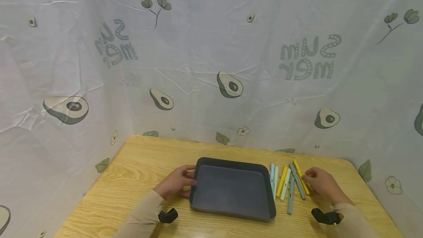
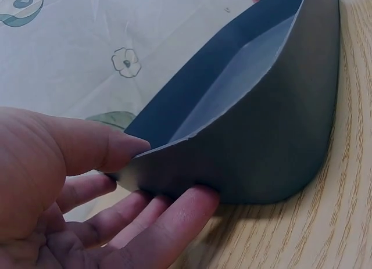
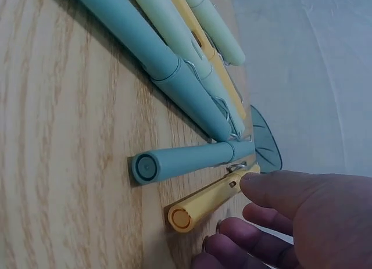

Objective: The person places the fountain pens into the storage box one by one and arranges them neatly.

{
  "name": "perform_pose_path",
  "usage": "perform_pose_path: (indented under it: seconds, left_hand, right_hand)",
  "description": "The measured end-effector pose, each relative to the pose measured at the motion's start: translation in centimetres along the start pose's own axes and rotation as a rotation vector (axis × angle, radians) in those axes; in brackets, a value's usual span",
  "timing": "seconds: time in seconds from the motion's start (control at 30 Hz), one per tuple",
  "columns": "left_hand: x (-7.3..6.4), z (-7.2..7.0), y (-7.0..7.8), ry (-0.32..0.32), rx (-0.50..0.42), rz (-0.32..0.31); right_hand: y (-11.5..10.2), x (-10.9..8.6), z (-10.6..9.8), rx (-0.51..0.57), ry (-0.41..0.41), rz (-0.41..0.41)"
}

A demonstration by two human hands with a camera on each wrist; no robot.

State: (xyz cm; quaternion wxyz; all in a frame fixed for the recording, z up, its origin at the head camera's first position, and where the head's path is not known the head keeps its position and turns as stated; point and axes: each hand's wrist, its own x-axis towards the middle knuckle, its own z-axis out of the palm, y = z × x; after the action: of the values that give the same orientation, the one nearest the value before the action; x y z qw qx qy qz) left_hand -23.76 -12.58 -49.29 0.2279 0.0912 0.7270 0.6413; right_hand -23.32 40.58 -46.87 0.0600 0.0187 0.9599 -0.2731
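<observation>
A dark grey rectangular tray (image 1: 232,192) sits on the table. My left hand (image 1: 176,183) grips its left side; in the left wrist view the thumb lies at the rim and the fingers reach along the outer wall (image 2: 250,141) and lower edge. On the right, my right hand (image 1: 322,183) is beside the outermost yellow pen (image 1: 301,177). The right wrist view has the thumb tip right at that yellow pen (image 3: 203,202), the other fingers bent below and apart from the thumb. A teal pen (image 3: 186,161) lies close alongside.
More capped pens lie between tray and right hand: a light blue one (image 1: 272,173), pale green ones, another yellow one (image 1: 282,183) and another teal one (image 1: 290,195). The wooden table (image 1: 158,150) meets a printed white curtain (image 1: 198,120) behind and at both sides.
</observation>
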Motion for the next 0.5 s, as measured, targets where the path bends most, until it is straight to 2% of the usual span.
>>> perform_pose_path:
  seconds: [0.17, 0.5]
  left_hand:
    - [0.17, 0.15, -0.19, -0.008, 0.004, 0.007]
    - [0.56, 0.41, -0.36, -0.006, 0.002, 0.025]
  right_hand:
    - [-0.33, 0.33, 0.03, -0.038, 0.02, -0.02]
    - [-1.06, 1.05, 0.05, -0.041, 0.018, 0.036]
